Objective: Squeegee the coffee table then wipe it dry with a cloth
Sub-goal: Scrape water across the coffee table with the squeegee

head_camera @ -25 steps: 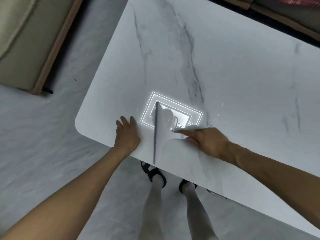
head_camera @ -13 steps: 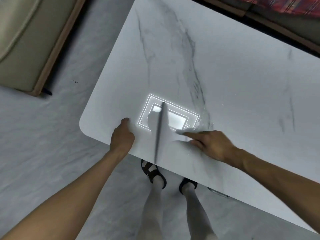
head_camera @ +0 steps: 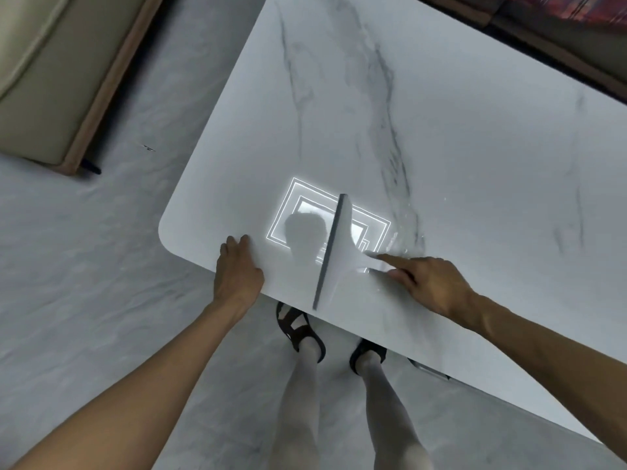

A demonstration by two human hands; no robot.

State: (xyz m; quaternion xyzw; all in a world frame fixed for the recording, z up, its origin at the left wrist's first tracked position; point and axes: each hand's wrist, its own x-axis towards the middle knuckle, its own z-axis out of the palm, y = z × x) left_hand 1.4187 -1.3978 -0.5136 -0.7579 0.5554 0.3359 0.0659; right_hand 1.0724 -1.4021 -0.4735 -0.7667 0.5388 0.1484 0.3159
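1. Squeegee [head_camera: 341, 257] stands blade-down on the desk [head_camera: 475, 157] near its front corner, with the blade end at the near edge.
2. The right hand [head_camera: 431, 283] grips the handle, forefinger stretched along it. Press evenly so the whole blade seals.
3. Droplets [head_camera: 405, 234] lie just to the right; overlap the next stroke there.
4. The left hand [head_camera: 237, 269] rests on the rim, but I cannot tell whether its fingers grip.

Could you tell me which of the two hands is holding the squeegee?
The right hand grips the squeegee by its handle, forefinger stretched along it. The left hand holds no tool; it rests on the table edge.
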